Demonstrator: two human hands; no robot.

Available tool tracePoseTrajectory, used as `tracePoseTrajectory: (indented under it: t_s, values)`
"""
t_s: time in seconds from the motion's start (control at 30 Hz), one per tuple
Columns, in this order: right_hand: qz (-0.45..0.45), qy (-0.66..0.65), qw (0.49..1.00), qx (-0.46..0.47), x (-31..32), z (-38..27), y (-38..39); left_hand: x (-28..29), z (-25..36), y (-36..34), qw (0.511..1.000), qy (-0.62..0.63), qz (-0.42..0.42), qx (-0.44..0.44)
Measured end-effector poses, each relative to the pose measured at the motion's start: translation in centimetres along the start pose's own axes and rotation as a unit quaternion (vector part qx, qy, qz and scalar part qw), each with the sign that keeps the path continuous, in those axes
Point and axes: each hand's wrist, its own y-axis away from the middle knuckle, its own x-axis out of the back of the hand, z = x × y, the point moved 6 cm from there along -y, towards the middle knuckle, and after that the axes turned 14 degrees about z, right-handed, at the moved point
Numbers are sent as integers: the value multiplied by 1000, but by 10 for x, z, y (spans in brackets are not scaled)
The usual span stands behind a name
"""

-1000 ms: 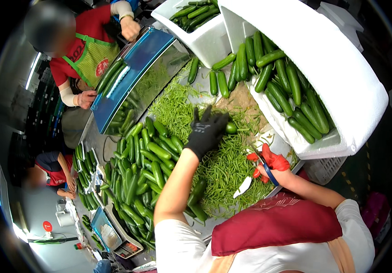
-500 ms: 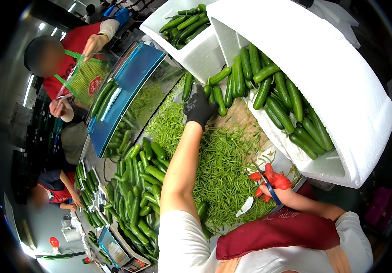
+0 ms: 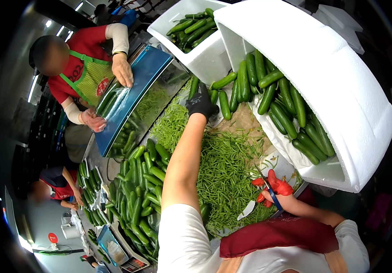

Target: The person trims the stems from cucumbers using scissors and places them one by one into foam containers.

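My left hand (image 3: 202, 103), in a black glove, reaches over the far end of the green bean pile. Its fingers are stretched out, with one cucumber (image 3: 193, 87) touching or close to their left side and another cucumber (image 3: 214, 96) just to their right. Contact is partly hidden by the glove. At the near right, red finger coverings are on my right hand (image 3: 278, 189), which is closed round scissors (image 3: 272, 194) with blue handles, blades pointing away over the beans. Loose green beans (image 3: 223, 168) spread between my arms.
A large white foam box (image 3: 323, 68) with cucumbers lies tipped at the right; another foam box (image 3: 205, 63) stands behind. Cucumbers (image 3: 134, 191) are heaped left. Beyond a blue-topped ledge (image 3: 143, 73), a co-worker (image 3: 86, 68) handles cucumbers in clear film. A scale (image 3: 130, 257) sits near left.
My left hand has shifted slightly left among the cucumbers. The co-worker has lowered both hands onto the film-covered cucumbers. My right hand keeps the scissors.
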Motion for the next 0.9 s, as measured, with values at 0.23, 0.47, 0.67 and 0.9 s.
tracePoseTrajectory:
  t_s: [0.23,0.47,0.67,0.9]
  values:
    - [-10,-23,1000,7,0,-1,7,21,-21,37,987,149,44,-43]
    - [-32,12,999,32,3,5,6,59,-20,166,380,911,-115,109]
    - [-67,16,997,19,-5,4,15,54,-17,231,387,907,-89,141]
    - [-63,64,983,158,-17,-62,19,99,5,270,767,639,30,-43]
